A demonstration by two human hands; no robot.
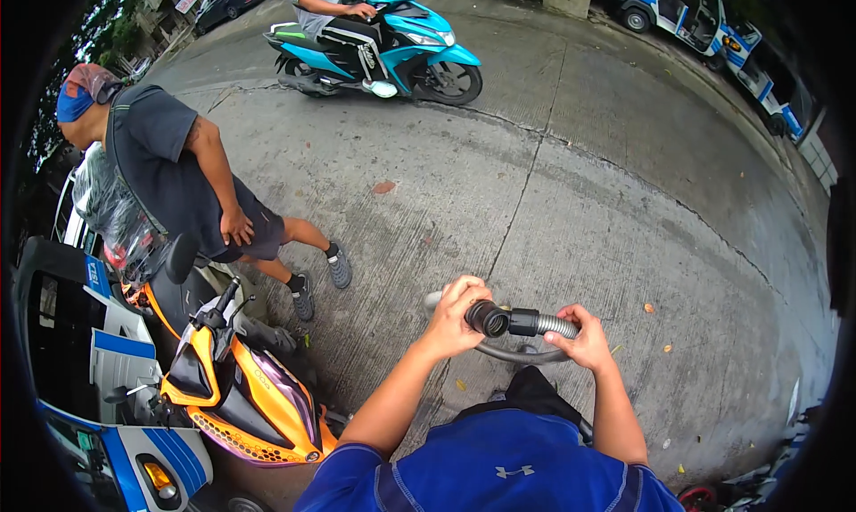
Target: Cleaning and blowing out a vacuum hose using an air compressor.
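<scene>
My left hand (456, 314) grips the black round end piece (489, 318) of a hose. My right hand (584, 335) holds the ribbed grey hose (555, 325) just beside the black collar. Both hands are close together in front of my chest, over the concrete ground. The rest of the hose (513, 355) loops down under my hands and passes behind my blue shirt.
An orange and black scooter (236, 383) is parked at my lower left beside a white and blue vehicle (98, 369). A person in a grey shirt (169, 169) bends over at left. A rider on a blue scooter (383, 48) passes on the concrete road. Vehicles are parked top right.
</scene>
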